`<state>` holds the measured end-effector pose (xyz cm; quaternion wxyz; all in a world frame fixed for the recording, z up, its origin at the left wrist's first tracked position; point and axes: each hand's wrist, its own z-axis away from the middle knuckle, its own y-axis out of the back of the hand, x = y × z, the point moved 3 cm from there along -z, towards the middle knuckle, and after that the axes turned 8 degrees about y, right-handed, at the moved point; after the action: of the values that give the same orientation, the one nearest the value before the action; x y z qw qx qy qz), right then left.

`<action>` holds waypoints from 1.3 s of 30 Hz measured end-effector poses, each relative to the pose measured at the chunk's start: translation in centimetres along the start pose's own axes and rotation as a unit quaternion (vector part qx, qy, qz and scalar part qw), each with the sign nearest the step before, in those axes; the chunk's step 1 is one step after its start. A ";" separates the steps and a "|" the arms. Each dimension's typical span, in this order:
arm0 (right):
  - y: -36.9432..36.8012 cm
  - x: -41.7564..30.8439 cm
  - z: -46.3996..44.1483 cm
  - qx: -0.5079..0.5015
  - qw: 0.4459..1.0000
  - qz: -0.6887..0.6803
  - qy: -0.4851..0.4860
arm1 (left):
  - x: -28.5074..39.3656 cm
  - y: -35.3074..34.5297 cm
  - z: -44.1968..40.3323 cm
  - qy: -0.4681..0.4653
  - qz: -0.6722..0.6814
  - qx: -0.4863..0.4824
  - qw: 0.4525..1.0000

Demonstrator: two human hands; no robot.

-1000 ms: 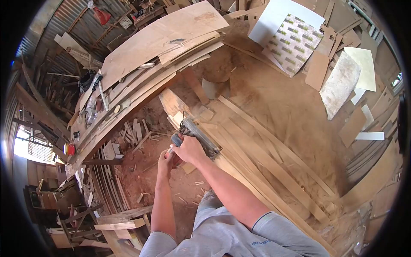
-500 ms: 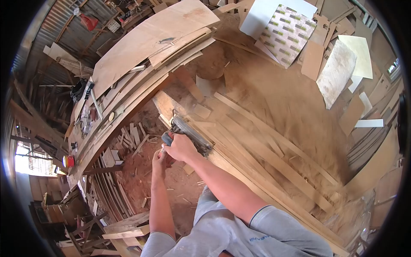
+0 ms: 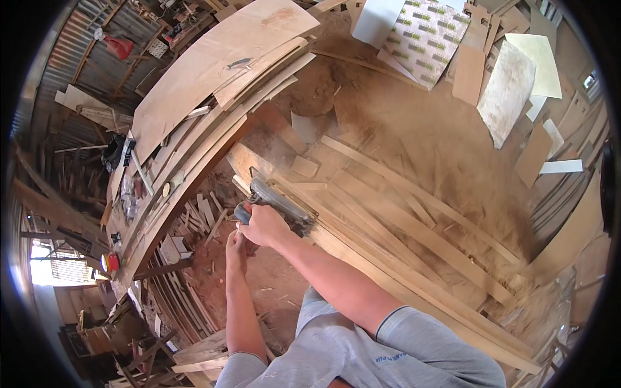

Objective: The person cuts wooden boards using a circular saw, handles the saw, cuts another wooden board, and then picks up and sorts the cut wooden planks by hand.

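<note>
My right hand (image 3: 264,226) is closed around the dark handle of a grey handheld power tool (image 3: 281,199), which has a long body like an electric planer. It rests along the top of a long wooden board (image 3: 375,275) that runs from the upper left toward the lower right. Just below, my left hand (image 3: 237,249) has its fingers curled close to the tool's rear. Something small and white shows at its fingertips, too small to name. The tool's underside is hidden.
On the left stands a workbench stacked with plywood sheets (image 3: 213,64). Wooden strips (image 3: 420,239) lie to the right amid hanging dust. Offcuts (image 3: 206,213) litter the reddish floor under the bench. A patterned sheet (image 3: 427,42) and a whitish slab (image 3: 508,90) lie at upper right.
The view has shifted slightly, so the bench and sheets sit a little further left and higher. My hands and the tool keep nearly the same place on the board.
</note>
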<state>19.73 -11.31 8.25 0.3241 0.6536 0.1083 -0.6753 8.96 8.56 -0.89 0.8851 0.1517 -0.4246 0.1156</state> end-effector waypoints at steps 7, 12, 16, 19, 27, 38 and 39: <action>-0.8 0.1 -1.9 0.009 1.000 -0.003 0.013 | 0.5 1.1 -1.3 -0.019 -0.008 0.024 1.000; -1.2 0.4 -3.0 0.011 1.000 0.000 0.028 | 1.1 1.4 -2.0 -0.014 0.001 0.006 1.000; -1.3 0.2 -4.1 0.001 1.000 -0.007 0.022 | 1.4 1.7 -3.0 -0.029 0.017 0.021 0.999; -1.5 0.3 -4.7 -0.010 1.000 -0.003 0.009 | 1.4 1.7 -3.5 -0.025 0.026 0.024 0.999; -1.5 -0.3 -5.9 -0.015 1.000 0.003 0.019 | 3.3 1.8 -3.5 -0.020 0.006 0.029 0.999; -3.3 -0.2 -9.5 0.019 0.999 0.012 0.032 | 3.1 5.1 -8.0 -0.038 0.012 -0.025 0.999; -3.4 -0.3 -9.9 0.022 0.999 0.013 0.037 | 3.4 5.3 -8.3 -0.035 0.006 -0.021 0.999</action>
<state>25.81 -2.95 6.35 0.3141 0.6865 0.0974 -0.6485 15.20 16.76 -2.23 0.8717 0.1346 -0.4589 0.1064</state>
